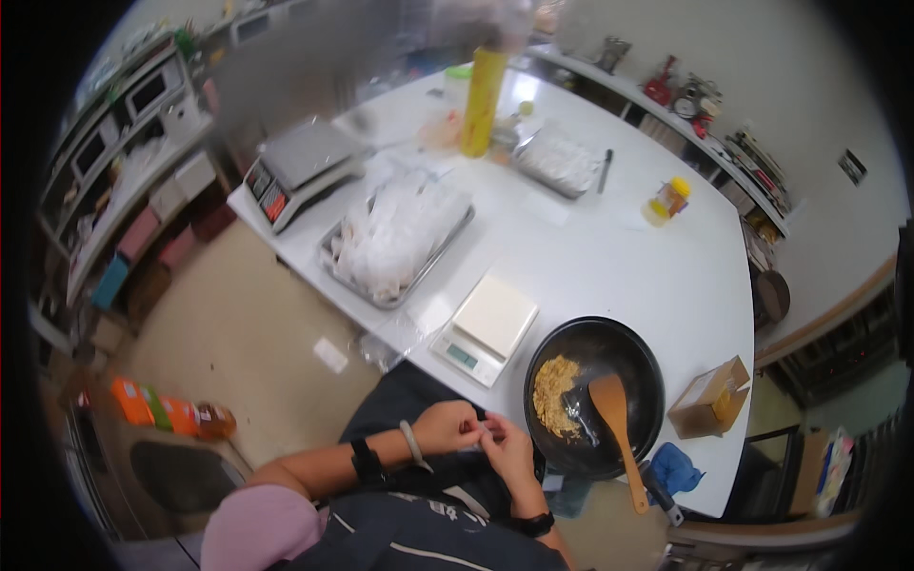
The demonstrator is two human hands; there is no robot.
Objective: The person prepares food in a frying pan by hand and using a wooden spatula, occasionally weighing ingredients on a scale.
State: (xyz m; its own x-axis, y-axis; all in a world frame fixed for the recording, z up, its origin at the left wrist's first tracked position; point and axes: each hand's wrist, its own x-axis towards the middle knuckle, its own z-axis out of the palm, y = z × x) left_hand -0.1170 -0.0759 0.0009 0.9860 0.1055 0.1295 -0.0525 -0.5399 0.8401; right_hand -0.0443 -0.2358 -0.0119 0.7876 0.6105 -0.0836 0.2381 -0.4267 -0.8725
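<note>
In front of my body, just off the table's near edge, my left hand (446, 426) and my right hand (507, 449) meet at the fingertips. Both are closed in a pinch, and whatever lies between them is too small to make out. To the right of them stands a black wok (640, 354) holding a heap of yellow-brown crumbly food (555, 392) on its left side. A wooden spatula (614, 409) rests in the wok, its handle over the near rim. Beyond my hands is a white digital kitchen scale (493, 319).
On the white table (609, 257) are a metal tray (388, 303) of plastic-wrapped contents, a larger scale (300, 162), a yellow roll (483, 105), another tray (560, 162), a yellow-lidded jar (669, 200) and a marker (606, 171). A cardboard box (700, 404) and blue cloth (675, 466) sit right of the wok.
</note>
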